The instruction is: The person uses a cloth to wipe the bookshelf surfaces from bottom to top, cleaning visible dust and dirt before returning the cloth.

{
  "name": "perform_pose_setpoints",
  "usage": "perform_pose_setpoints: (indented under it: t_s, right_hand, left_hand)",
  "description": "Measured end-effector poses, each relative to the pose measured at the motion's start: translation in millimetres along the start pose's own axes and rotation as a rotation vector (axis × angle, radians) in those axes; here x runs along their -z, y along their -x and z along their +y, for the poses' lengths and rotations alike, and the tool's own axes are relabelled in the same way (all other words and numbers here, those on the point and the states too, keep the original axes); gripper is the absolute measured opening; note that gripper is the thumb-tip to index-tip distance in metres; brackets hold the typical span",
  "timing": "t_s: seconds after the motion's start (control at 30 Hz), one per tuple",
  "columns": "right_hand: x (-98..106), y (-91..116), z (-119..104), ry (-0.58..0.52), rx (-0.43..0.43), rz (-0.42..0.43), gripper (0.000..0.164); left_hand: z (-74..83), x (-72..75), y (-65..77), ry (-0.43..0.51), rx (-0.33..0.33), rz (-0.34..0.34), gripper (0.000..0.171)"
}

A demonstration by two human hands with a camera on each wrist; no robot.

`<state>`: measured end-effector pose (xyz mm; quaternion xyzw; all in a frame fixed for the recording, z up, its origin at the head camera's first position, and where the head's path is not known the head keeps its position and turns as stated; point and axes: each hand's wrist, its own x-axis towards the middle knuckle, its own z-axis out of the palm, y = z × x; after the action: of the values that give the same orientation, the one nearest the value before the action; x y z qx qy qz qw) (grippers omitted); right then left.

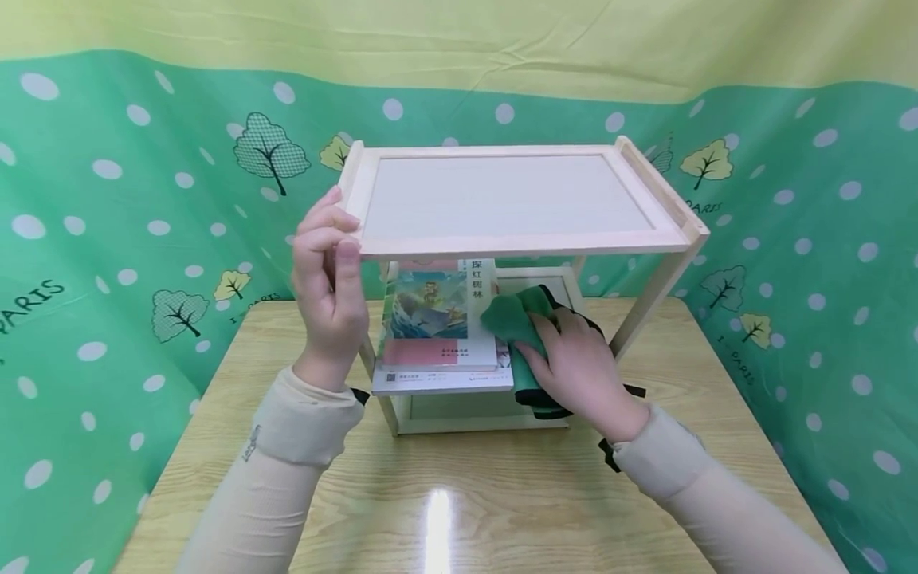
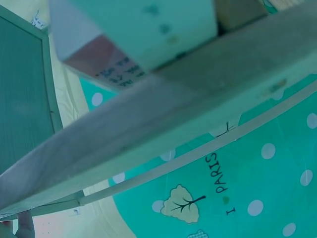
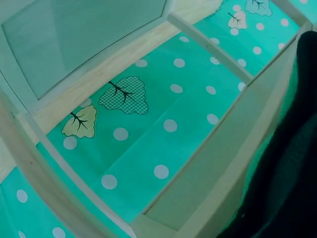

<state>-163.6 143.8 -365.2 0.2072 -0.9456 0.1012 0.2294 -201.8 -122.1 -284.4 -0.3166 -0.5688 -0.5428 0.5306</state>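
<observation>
A small wooden shelf rack with a pale top panel stands on the table. My left hand grips the top's front left corner, thumb in front and fingers on the side rail. On the middle tier, my right hand holds a folded green cloth item with black edging; its exact kind is unclear. Its dark edge fills the right side of the right wrist view. Left of the cloth lies a picture book on top of a white book. The left wrist view shows a blurred rail close up.
Under the middle tier is a bottom panel. The right front post rises just beyond my right hand. Wood-grain tabletop extends in front, and a green dotted curtain hangs behind and at both sides.
</observation>
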Motion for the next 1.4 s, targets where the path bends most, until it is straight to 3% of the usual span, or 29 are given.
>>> perform_pose_setpoints:
  t_s: [0.73,0.87,1.13,1.23,1.4]
  right_hand:
    - [-8,-31,10,0.072,0.017,0.038,0.034]
    - [-10,-38,13,0.092,-0.015,-0.011,0.036]
    - [-10,-49,13,0.076,-0.167,-0.173,0.04]
    - [-11,-49,12,0.092,-0.152,-0.141,0.039]
    - [-14,-42,12,0.127,-0.067,-0.005,0.037]
  left_hand:
    - [0.0,-1.2,-1.2,0.01,-0.007,0.009,0.015]
    - [0.5,-0.8,0.0,0.005,0.002,0.004,0.015]
    - [1.4,-0.3,0.8,-0.003,0.014,-0.004,0.014]
    - [1.3,-0.3,0.3,-0.002,0.011,0.001,0.013]
    - [1.0,-0.2,0.7,-0.008,0.011,0.0,0.013]
